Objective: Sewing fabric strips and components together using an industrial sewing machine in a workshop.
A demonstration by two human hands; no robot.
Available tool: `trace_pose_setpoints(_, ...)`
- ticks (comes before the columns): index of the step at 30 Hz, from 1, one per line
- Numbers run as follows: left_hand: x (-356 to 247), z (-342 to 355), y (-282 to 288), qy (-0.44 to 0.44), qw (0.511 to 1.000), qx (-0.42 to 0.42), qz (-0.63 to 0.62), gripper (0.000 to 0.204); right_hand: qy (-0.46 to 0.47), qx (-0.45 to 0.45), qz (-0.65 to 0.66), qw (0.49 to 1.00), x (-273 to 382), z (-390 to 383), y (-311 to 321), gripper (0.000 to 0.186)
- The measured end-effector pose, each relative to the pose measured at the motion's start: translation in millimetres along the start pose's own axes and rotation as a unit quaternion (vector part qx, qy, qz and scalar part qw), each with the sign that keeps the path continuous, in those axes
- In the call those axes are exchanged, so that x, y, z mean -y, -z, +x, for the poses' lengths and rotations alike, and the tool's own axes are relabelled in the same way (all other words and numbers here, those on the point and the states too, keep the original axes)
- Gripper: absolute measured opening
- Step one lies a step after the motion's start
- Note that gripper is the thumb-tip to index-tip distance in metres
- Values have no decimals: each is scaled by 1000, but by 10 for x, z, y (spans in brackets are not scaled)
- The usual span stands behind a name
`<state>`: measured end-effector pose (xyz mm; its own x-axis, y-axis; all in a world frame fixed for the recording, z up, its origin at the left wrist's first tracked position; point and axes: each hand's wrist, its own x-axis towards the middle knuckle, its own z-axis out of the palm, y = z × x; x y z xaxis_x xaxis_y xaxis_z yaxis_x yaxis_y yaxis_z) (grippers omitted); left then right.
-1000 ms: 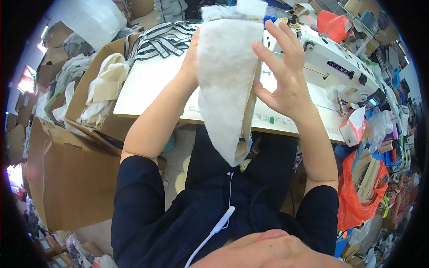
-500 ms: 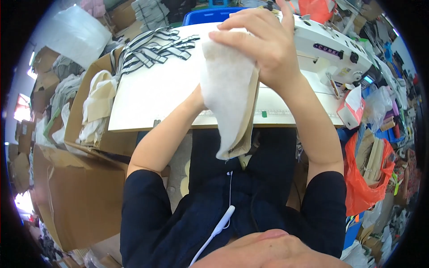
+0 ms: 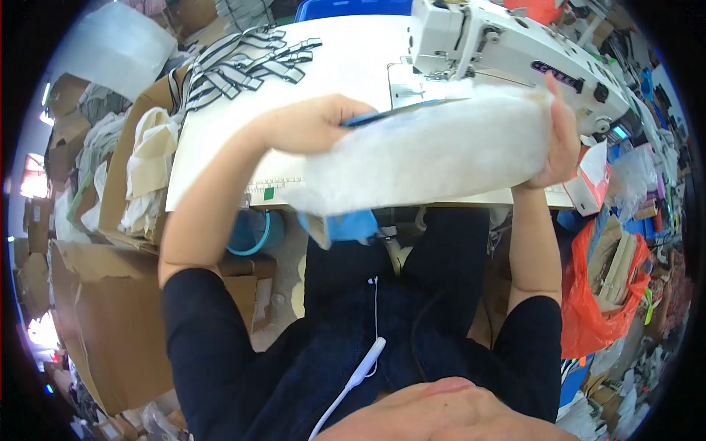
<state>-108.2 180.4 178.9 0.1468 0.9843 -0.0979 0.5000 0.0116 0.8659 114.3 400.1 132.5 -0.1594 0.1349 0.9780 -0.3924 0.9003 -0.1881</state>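
A white, soft-looking fabric piece [image 3: 434, 154] is stretched sideways between my hands above the table's front edge, smeared by motion. Blue material [image 3: 351, 225] shows below its left end, and a dark blue edge [image 3: 382, 115] runs along its top left. My left hand [image 3: 312, 125] is closed on that top left edge, its fingertips hidden behind the fabric. At the other end, my right hand [image 3: 559, 143] grips the piece, with one finger pointing up. Just beyond the fabric stands a white sewing machine [image 3: 507, 51].
Black-and-white striped strips [image 3: 243, 70] lie at the far left of the white table [image 3: 220, 158]. Cardboard boxes [image 3: 118, 316] stand to the left, one holding pale cloth [image 3: 147, 169]. A red bag [image 3: 596, 323] hangs at right, below a tissue pack [image 3: 588, 180]. A blue bin [image 3: 353, 9] sits behind.
The fabric piece has swung from hanging upright to lying sideways, and blue parts now show. My left hand has come out from behind it to the left; my right hand has moved right and down.
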Motion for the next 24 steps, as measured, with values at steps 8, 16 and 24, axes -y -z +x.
trace_pose_setpoints(8, 305, 639, 516, 225, 954, 73, 183, 28, 67, 88, -119, 987, -386, -563, 156, 44)
trace_pose_setpoints(16, 1068, 1045, 494, 267, 948, 171, -17, 36, 68, 517, -191, 832, -659, -349, 196, 50)
trace_pose_setpoints(24, 543, 1057, 82, 199, 804, -57, 557, 57, -67, 594, -113, 794, -770, -398, 147, 52)
